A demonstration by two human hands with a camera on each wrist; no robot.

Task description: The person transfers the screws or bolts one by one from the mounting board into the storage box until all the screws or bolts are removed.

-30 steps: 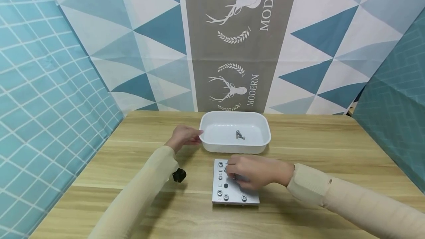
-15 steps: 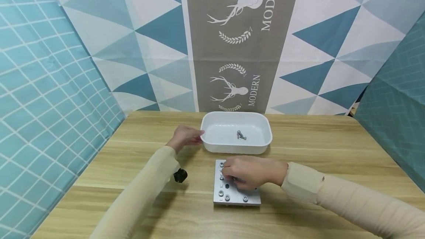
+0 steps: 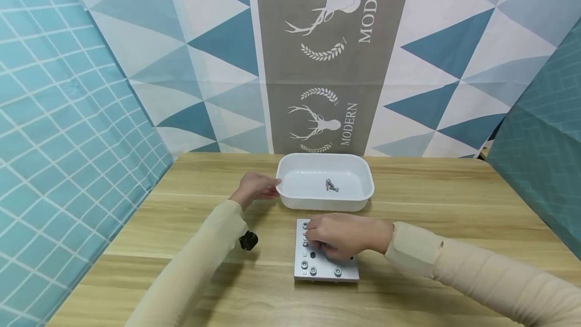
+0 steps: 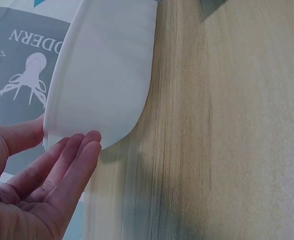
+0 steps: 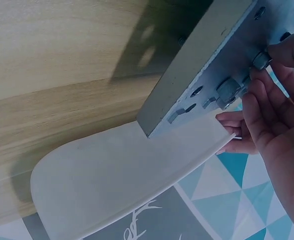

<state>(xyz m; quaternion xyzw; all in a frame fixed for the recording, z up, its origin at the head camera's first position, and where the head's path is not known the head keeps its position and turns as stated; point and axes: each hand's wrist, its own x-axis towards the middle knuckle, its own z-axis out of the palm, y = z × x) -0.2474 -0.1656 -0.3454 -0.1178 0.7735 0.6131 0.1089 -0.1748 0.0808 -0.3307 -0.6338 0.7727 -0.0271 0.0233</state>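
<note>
You have room over the table (image 3: 436,196) right of the white tray (image 3: 323,204), which blocks your way beyond the metal plate (image 3: 325,264).

A silver metal plate (image 3: 326,272) studded with bolts (image 3: 338,271) lies flat on the bench (image 3: 431,206), just nearer than a white, round-cornered tray (image 3: 324,204) with small loose screws (image 3: 332,185) inside.

My left arm (image 3: 199,261) reaches towards half past one, my left hand (image 3: 256,186) pinching, thumb (image 4: 22,136) opposite the fingers (image 4: 72,182). My right arm (image 3: 472,269) points towards half past nine, right hand (image 3: 347,235) back upward, fingers bent, pinching.
</note>
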